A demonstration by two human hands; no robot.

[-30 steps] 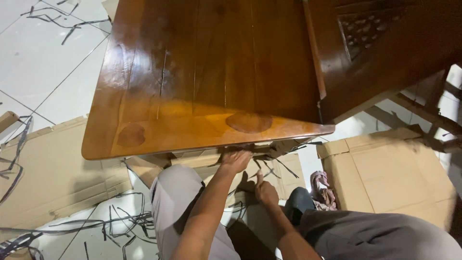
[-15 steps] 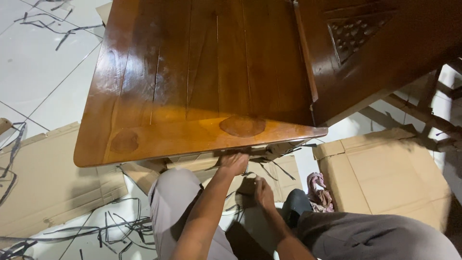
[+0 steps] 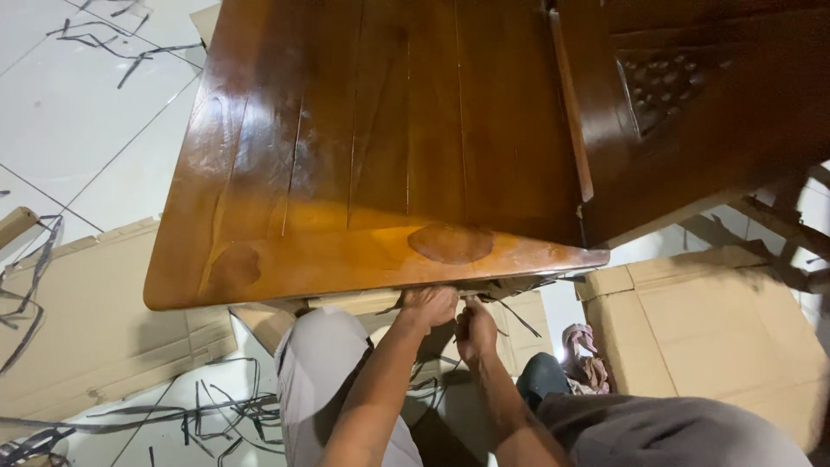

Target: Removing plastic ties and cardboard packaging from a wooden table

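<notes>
While the varnished wooden tabletop (image 3: 372,156) fills the upper frame, both hands work just beneath its near edge. L. hand (image 3: 428,304) is curled up against the underside of that edge, fingers hidden behind it — cannot tell what, if anything, it grips. R. hand (image 3: 475,329), just right of the L. and slightly lower, pinches toward black packing strap (image 3: 510,311) that trails from under the edge; whether it has closed on the strap is not resolvable. Cardboard wrapping (image 3: 346,303) clings below the near edge; the top face is bare — unwrapping judged well advanced, underside remnants left. Flattened cardboard (image 3: 95,320) lies on the floor left of the tabletop, a cardboard box (image 3: 709,329) to its lower right, cut strap scraps (image 3: 207,406) below-left. Carved dark wood panel (image 3: 692,95) adjoins the tabletop's right side.
</notes>
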